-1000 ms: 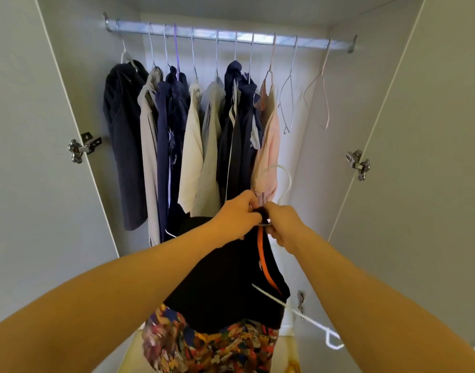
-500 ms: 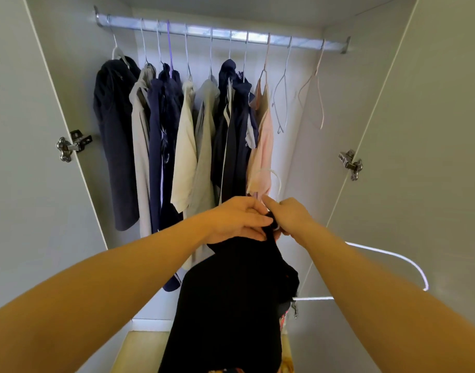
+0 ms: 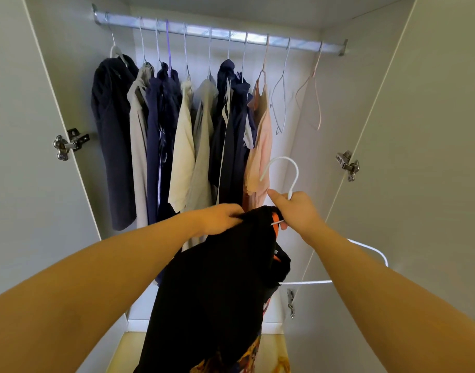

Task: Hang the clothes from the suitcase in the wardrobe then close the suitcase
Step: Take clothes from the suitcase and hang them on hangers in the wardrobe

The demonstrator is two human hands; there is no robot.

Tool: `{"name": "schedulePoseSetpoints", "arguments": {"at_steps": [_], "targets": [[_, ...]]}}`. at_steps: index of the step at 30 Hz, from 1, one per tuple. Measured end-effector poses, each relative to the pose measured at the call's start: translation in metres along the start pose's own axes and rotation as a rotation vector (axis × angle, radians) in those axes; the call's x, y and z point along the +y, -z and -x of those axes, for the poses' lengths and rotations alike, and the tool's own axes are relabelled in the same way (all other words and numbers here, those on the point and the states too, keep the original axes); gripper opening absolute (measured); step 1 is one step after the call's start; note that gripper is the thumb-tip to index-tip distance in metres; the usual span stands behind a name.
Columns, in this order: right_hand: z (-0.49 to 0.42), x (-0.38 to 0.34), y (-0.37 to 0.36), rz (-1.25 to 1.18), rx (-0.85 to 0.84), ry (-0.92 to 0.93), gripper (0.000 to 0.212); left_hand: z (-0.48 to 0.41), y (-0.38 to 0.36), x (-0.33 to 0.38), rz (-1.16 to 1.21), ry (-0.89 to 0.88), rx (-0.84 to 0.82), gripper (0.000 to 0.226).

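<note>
A black garment [image 3: 217,286] with orange trim and a patterned lower part hangs in front of me, inside the open wardrobe. My left hand [image 3: 220,218] grips its top edge. My right hand [image 3: 298,208] holds a white hanger [image 3: 285,170] by the neck, hook pointing up, with one arm of the hanger inside the garment and the other sticking out to the right. The metal rail [image 3: 220,33] runs across the top, carrying several hung clothes [image 3: 182,135]. The suitcase is out of view.
Two empty hangers [image 3: 281,103] hang at the rail's right end, beside a pink top [image 3: 260,154]. Both wardrobe doors [image 3: 419,157] stand open, with hinges on each side. A wooden floor strip shows at the bottom.
The garment and hanger have risen. My right hand shifted to the hanger's neck, so the white hook now stands clear above my hand. The view tilted slightly.
</note>
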State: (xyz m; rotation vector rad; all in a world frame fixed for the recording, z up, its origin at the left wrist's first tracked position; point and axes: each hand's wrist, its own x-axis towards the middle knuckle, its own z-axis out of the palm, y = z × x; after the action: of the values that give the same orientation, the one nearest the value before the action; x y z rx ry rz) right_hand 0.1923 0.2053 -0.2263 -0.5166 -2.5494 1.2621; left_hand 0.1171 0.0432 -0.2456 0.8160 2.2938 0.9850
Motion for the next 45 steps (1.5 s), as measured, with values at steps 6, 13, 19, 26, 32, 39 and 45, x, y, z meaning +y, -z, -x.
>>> {"name": "schedulePoseSetpoints", "arguments": {"at_steps": [6, 13, 19, 26, 32, 39, 45], "targets": [[-0.007, -0.001, -0.004, 0.305, 0.089, 0.025, 0.057, 0.011, 0.028, -0.009, -0.455, -0.290, 0.205, 0.013], [-0.013, -0.027, -0.022, 0.389, 0.156, 0.126, 0.052, 0.032, 0.067, -0.015, -0.907, 0.055, -0.043, 0.053], [-0.018, -0.024, -0.017, 0.366, 0.175, 0.055, 0.053, 0.053, 0.080, -0.051, -0.079, 0.156, -0.047, 0.034], [-0.017, -0.025, -0.014, 0.380, 0.242, 0.008, 0.052, 0.055, 0.077, -0.039, -0.669, 0.159, -0.182, 0.054], [-0.017, -0.017, -0.003, 0.280, 0.311, -0.044, 0.051, 0.053, 0.097, -0.043, -0.768, 0.005, 0.602, 0.019], [-0.021, -0.008, 0.003, -0.097, 0.313, -0.210, 0.045, 0.059, 0.108, -0.042, -0.946, 0.189, 0.267, 0.049], [-0.011, -0.018, -0.017, -0.354, 0.213, -0.238, 0.040, 0.049, 0.090, -0.029, -0.658, 0.122, 0.019, 0.096]]}}
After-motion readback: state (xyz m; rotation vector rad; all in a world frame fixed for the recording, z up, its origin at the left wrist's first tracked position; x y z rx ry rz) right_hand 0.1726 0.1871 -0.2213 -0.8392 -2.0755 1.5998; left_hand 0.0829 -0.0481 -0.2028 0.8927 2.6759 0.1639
